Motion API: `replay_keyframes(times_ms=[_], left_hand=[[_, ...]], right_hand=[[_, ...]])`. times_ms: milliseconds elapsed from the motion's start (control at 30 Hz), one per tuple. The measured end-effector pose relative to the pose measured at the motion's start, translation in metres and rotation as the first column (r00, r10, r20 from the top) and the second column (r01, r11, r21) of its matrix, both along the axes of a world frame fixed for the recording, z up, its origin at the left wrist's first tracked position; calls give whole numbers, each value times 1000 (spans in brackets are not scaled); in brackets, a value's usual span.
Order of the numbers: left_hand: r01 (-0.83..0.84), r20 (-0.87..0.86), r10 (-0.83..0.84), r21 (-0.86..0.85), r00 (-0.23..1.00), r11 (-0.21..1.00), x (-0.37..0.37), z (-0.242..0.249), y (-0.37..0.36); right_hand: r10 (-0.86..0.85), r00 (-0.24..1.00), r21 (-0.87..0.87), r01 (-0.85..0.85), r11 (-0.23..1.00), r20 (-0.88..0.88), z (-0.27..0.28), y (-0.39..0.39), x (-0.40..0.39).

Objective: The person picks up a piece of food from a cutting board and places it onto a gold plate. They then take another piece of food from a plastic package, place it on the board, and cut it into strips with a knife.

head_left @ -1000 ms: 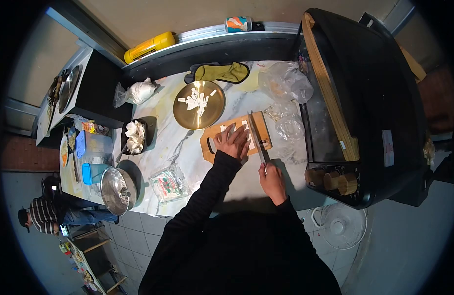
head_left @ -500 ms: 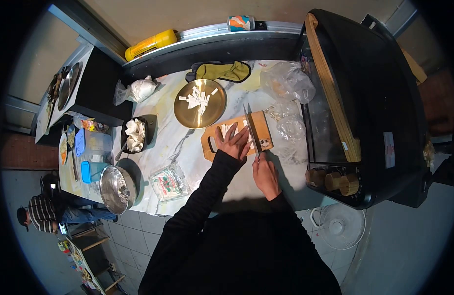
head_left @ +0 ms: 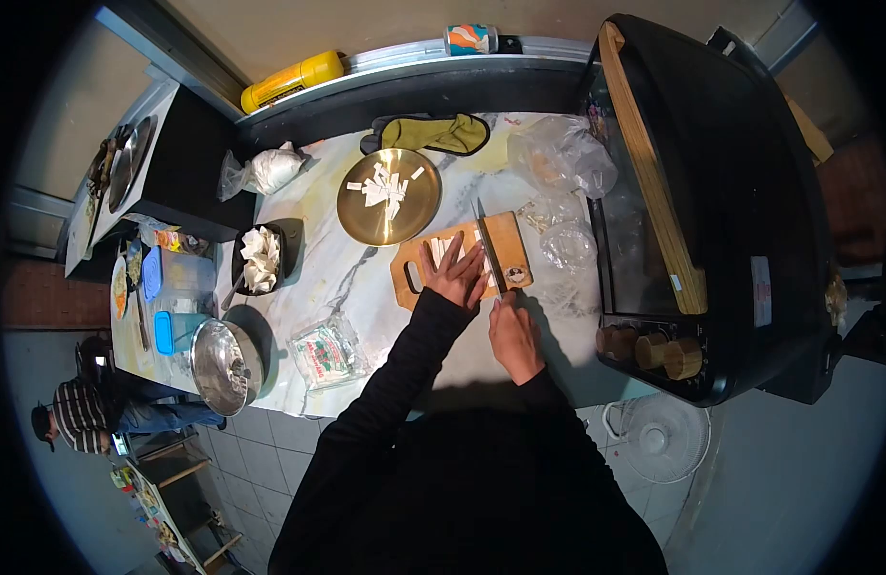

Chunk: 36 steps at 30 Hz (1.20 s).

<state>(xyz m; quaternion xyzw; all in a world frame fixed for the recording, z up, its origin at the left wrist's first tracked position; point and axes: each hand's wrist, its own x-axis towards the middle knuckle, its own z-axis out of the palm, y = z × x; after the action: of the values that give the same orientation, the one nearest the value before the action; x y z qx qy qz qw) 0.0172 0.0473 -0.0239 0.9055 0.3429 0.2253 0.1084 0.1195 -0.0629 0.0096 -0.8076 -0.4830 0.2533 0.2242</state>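
My left hand (head_left: 454, 275) lies flat, fingers spread, on white strips of food on a small wooden cutting board (head_left: 506, 241) on the marble counter. My right hand (head_left: 513, 331) grips the handle of a long knife (head_left: 485, 250) whose blade lies across the board just right of the left fingers. Above the board sits a round brass plate (head_left: 361, 216) holding several cut white pieces (head_left: 385, 189).
A black tray of white pieces (head_left: 260, 259), a steel pot (head_left: 223, 365), a packet (head_left: 325, 356), blue containers (head_left: 177, 331) and a tied bag (head_left: 270, 171) lie left. A green oven mitt (head_left: 433, 133) and clear bags (head_left: 563, 158) lie behind. A black oven (head_left: 731, 192) stands right. A person (head_left: 88, 417) sits far lower left.
My right hand has slid forward with the knife, so the blade now lies further across the board, close beside the left fingers. The left hand stays pressed on the strips.
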Motion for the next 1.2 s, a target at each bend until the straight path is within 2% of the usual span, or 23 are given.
replay_keyframes(times_ms=[200,267,367,800,1067,1200], left_hand=[[-2,1,2,-1,1000,1000,-1,-2,-1],[1,19,-1,-2,1000,1000,-1,-3,0],[6,31,-6,15,999,1000,0,-2,0],[2,44,-2,2,999,1000,0,-3,1],[12,47,-9,-47,999,999,-1,-3,2],[11,61,-9,-42,998,999,0,-4,1]], right_hand=[[10,1000,14,-10,1000,8,2,0,-5],[20,999,100,-24,995,47,-2,-1,-5],[4,999,36,-5,999,34,-3,0,-4],[-16,1000,20,16,1000,-19,-5,2,-2],[-54,995,88,47,995,78,-11,1,-5],[-73,996,26,72,997,44,-4,4,-5]])
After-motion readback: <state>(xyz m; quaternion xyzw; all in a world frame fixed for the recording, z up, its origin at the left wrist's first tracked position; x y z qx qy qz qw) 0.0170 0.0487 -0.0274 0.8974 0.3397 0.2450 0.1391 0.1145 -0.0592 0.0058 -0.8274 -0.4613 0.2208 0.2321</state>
